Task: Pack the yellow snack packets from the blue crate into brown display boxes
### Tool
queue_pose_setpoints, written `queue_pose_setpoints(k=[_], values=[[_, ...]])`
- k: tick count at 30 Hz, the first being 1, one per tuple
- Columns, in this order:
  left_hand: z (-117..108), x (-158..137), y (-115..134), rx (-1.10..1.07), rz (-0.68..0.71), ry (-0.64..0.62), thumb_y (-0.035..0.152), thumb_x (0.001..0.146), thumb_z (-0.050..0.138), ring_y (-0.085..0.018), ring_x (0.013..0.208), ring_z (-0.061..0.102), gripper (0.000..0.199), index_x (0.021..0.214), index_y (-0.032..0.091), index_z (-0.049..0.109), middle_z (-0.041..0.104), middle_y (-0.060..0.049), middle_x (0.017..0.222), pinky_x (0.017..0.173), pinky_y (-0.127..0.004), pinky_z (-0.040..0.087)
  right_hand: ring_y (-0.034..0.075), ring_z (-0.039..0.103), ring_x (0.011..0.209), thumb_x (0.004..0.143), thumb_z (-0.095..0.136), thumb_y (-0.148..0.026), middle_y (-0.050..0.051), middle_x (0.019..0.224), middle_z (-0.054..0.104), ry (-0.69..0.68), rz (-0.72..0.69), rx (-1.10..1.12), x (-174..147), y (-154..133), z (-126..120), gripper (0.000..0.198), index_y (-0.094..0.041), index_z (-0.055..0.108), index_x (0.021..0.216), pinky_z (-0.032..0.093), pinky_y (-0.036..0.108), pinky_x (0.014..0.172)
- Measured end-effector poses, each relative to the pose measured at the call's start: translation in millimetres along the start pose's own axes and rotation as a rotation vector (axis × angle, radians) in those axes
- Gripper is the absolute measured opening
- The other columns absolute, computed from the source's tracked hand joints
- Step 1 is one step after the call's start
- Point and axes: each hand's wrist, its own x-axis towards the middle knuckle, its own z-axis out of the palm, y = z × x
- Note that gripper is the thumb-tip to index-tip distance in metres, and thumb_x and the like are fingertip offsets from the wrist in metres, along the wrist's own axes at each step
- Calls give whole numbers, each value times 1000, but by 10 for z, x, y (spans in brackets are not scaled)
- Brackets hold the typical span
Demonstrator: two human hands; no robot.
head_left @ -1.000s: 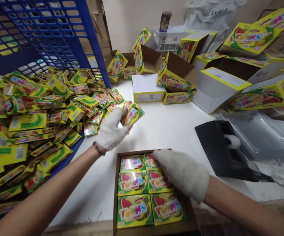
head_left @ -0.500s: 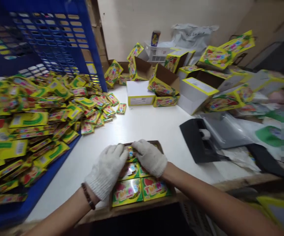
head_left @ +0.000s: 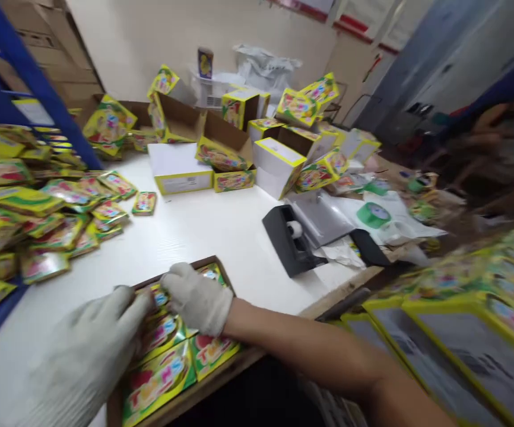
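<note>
A shallow open carton [head_left: 224, 274] at the table's front edge holds several small yellow-and-green "TWINS" boxes [head_left: 161, 379] lying flat in rows. My left hand [head_left: 92, 350], in a white knitted glove and blurred, bends its fingers over the carton's left side, against a small box [head_left: 159, 296]. Opposite it, my gloved right hand [head_left: 199, 299] reaches over the boxes, its fingers curled down onto the same small box. Both thumbs are largely hidden, as are the boxes beneath the hands.
Loose small boxes [head_left: 45, 264] pile up at the left by a blue plastic crate [head_left: 38, 83]. Larger display boxes [head_left: 181, 169] stand along the back. At the right are a black tape dispenser [head_left: 288, 237], green tape [head_left: 373, 214] and stacked cartons [head_left: 466, 338]. A person [head_left: 506, 142] is at far right.
My view has swung to the right, so the carton and both hands appear further left. The stacked cartons and the person have come into view. Both hands stay over the carton.
</note>
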Motion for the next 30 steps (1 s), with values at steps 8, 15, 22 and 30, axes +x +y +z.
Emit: queue_pose_setpoints(k=[8,15,22,30], values=[[-197,84,165,288,13,-26,9,81,46,-23,72,57,39,115,21,61,60,-7,88,63,-36,42,18,53,106,74,55,1,5,113,53,131,33,394,-82,10,-10,40,-21,54,107,45,33,94],[-167,37,164,219,23,4,12,79,53,-24,80,56,33,109,21,62,61,-8,93,70,-38,44,18,50,108,70,49,5,6,110,52,168,-14,435,-91,12,13,42,-19,54,104,43,36,98],[-138,154,267,253,9,-60,16,87,47,-24,81,57,24,106,21,61,61,-7,95,70,-39,46,19,51,103,76,47,2,7,107,52,200,-13,317,-88,8,91,33,-19,51,101,45,36,95],[-194,30,142,55,43,-123,14,82,45,-22,77,57,31,106,24,62,60,-7,90,69,-37,44,16,54,96,82,54,-8,5,100,59,137,23,87,-69,-88,-25,16,-18,57,95,47,26,87]])
